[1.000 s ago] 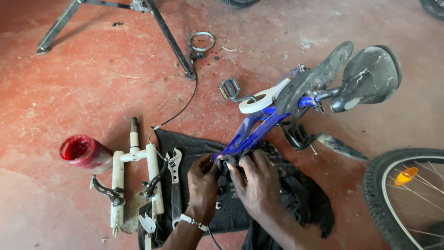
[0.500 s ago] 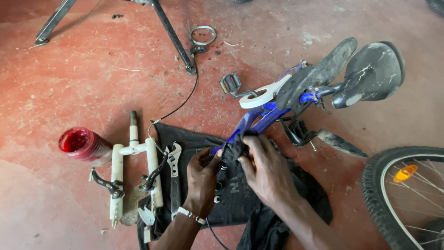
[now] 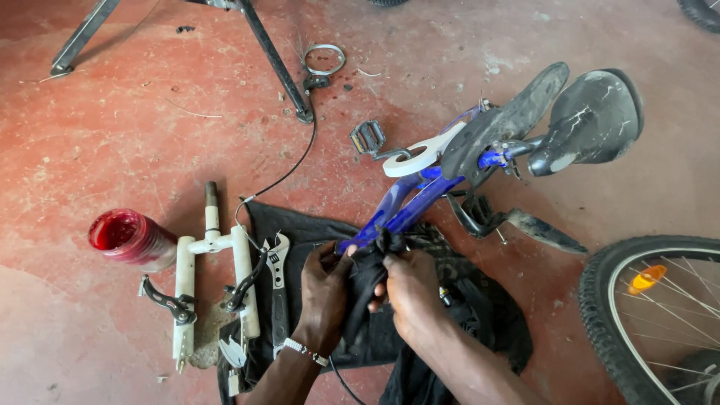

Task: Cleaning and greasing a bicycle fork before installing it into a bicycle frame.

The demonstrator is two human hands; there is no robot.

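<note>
A blue bicycle frame (image 3: 409,206) lies on the red floor, its black saddle (image 3: 592,116) at the upper right. Both hands work at the frame's near end. My left hand (image 3: 324,289) and my right hand (image 3: 409,292) grip a black rag (image 3: 367,281) bunched around the end of the frame tube. A larger dark cloth (image 3: 480,322) is spread on the floor beneath them. What the rag covers is hidden.
A white fork (image 3: 214,262) with brake arms and a wrench (image 3: 278,281) lie left of the hands. A red open jar (image 3: 127,236) stands farther left. A wheel (image 3: 660,307) is at the right edge, a black stand leg (image 3: 274,56) and a pedal (image 3: 367,139) behind.
Both hands have pulled the black rag up around the frame's end and closed on it. The view has shifted slightly.
</note>
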